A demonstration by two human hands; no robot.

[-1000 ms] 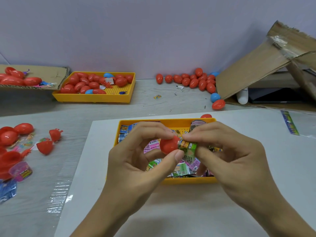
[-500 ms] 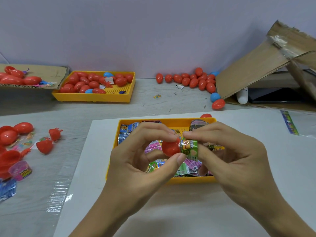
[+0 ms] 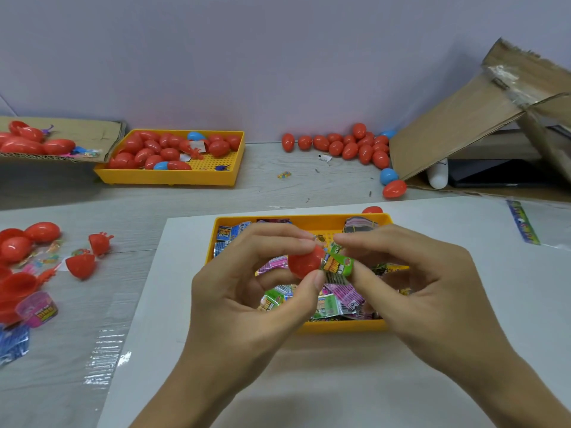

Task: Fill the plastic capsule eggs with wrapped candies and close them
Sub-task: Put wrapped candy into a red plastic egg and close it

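My left hand [image 3: 247, 291] pinches a red capsule egg half [image 3: 304, 262] between thumb and fingertips, over the near yellow tray [image 3: 340, 327] of wrapped candies. My right hand [image 3: 417, 282] pinches a rolled green wrapped candy [image 3: 338, 265] whose left end sits at the mouth of the red half. Loose wrapped candies [image 3: 336, 301] in green, pink and blue fill the tray under both hands. The inside of the egg half is hidden.
A far yellow tray [image 3: 173, 177] holds closed red and blue eggs. More red eggs [image 3: 355, 146] lie along the wall beside a tilted cardboard box [image 3: 463, 125]. Open red egg halves [image 3: 82, 265] and candies lie on the left. A white sheet [image 3: 309, 381] covers the table front.
The green candy has been pressed a little further into the red egg half. Both hands stay over the near tray with hardly any shift.
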